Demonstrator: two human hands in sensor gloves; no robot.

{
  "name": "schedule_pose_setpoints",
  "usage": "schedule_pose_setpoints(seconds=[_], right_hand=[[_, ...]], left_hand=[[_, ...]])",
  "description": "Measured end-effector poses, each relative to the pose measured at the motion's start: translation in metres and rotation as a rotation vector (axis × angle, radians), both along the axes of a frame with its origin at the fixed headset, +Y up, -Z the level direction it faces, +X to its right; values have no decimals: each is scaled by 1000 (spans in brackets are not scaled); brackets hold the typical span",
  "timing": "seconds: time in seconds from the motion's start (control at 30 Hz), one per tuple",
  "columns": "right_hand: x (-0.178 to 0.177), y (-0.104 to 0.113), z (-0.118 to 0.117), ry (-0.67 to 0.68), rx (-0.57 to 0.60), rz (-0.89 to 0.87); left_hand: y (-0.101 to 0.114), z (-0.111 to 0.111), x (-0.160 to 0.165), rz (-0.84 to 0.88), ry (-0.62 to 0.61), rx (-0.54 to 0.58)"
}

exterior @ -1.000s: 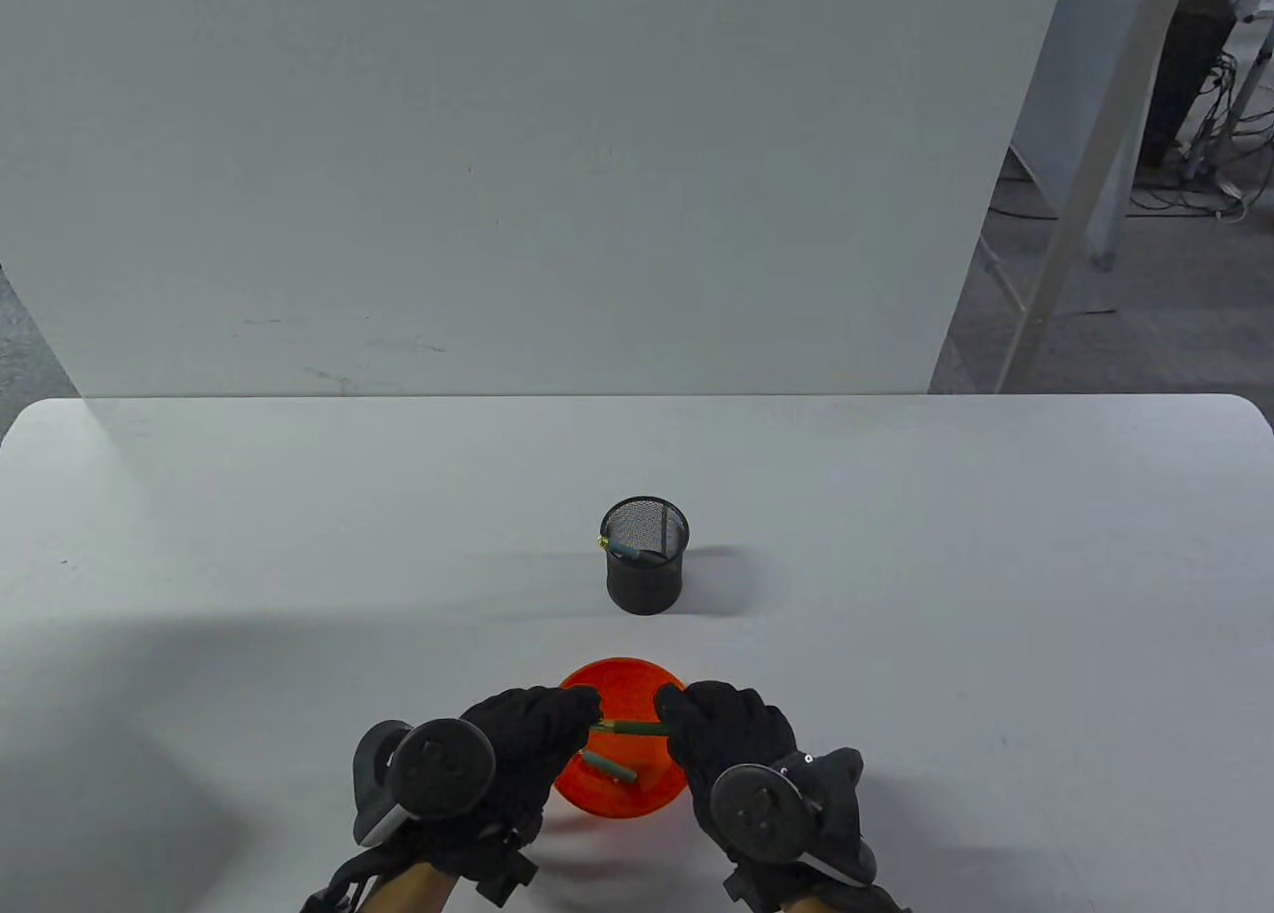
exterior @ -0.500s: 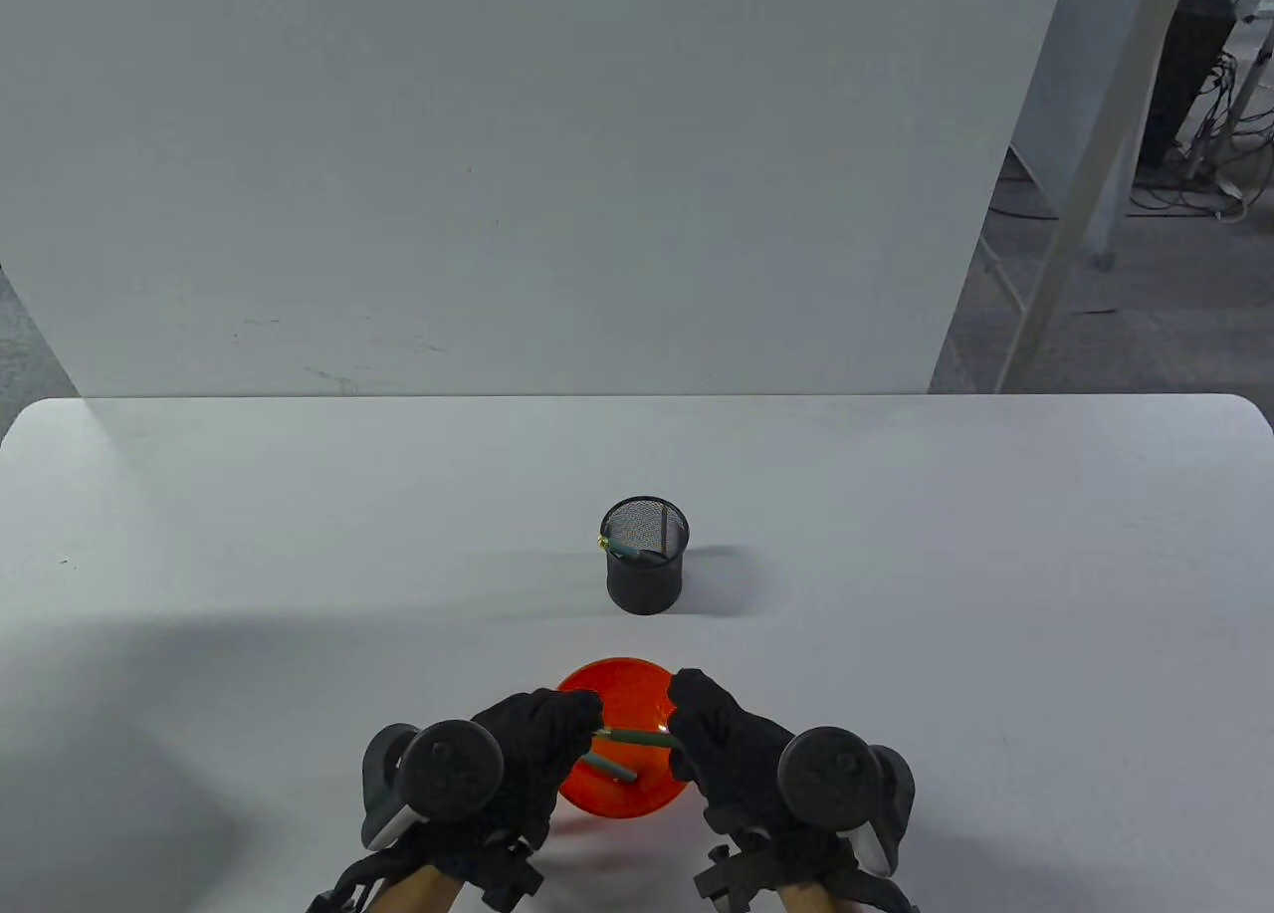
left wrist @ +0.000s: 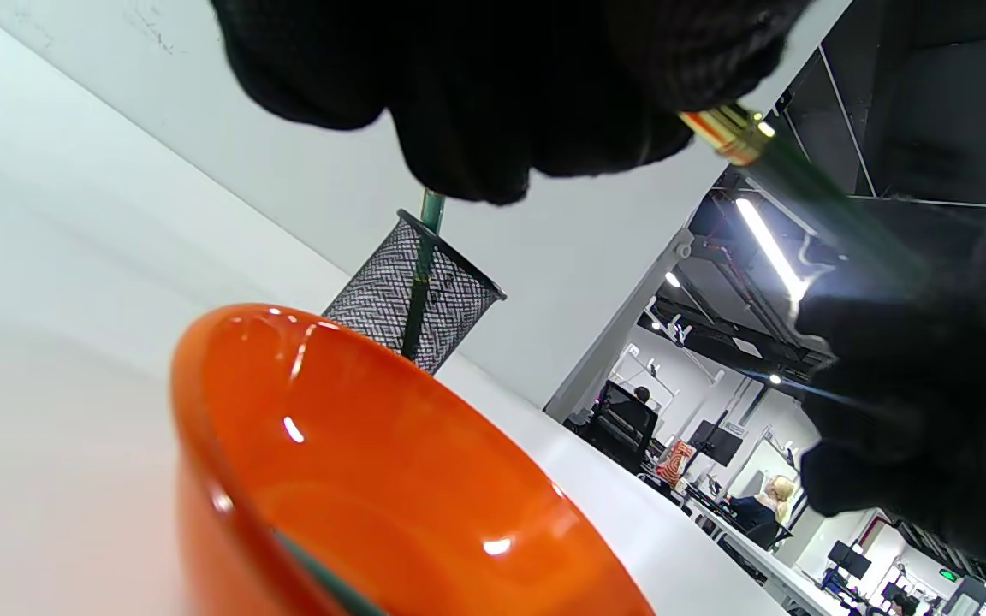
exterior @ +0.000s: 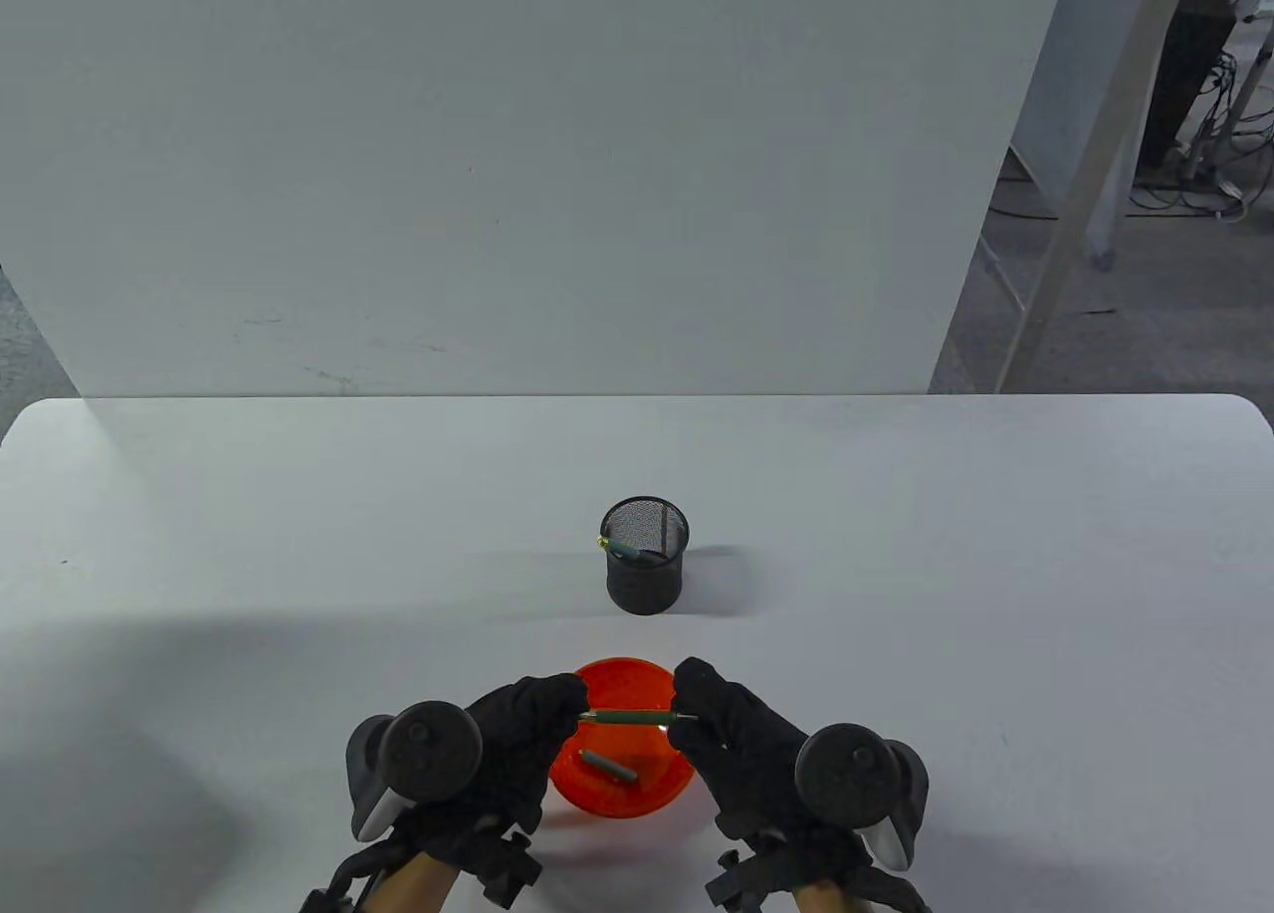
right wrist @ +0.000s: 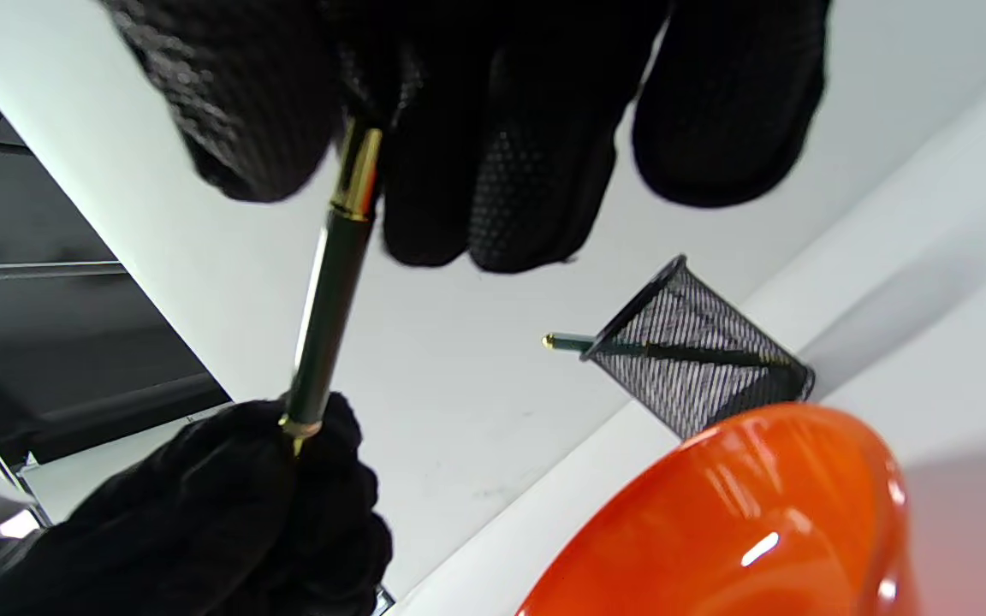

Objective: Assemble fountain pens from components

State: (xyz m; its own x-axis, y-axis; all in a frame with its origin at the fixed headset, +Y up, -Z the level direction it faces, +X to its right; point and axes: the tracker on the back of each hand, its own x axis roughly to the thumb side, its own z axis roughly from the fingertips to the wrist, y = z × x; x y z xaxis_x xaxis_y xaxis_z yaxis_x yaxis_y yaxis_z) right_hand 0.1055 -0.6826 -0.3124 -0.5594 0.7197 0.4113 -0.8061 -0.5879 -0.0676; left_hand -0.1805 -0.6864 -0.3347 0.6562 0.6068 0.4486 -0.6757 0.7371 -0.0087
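Observation:
A dark green pen barrel with gold rings hangs level above the orange bowl, held at both ends. My left hand pinches its left end and my right hand pinches its right end. The gold ring at the left hand's end shows in the left wrist view. One green pen part lies inside the bowl. A black mesh pen cup stands behind the bowl with a green pen leaning in it.
A white panel stands upright along the table's far edge. The white table stretches out to both sides of the bowl and cup. Metal legs and cables show beyond the table at the upper right.
The right hand has rolled so its tracker swung out to the right. The barrel has risen slightly and levelled between both hands. Bowl and cup stay put.

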Motion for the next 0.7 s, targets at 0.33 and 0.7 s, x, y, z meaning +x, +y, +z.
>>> schedule_pose_setpoints(seconds=[0.33, 0.7], right_hand=[[1, -8, -4, -117, -46, 52], [4, -16, -6, -54, -149, -3]], left_hand=[[-2, 3, 6, -17, -33, 6], [-4, 0, 4, -13, -15, -8]])
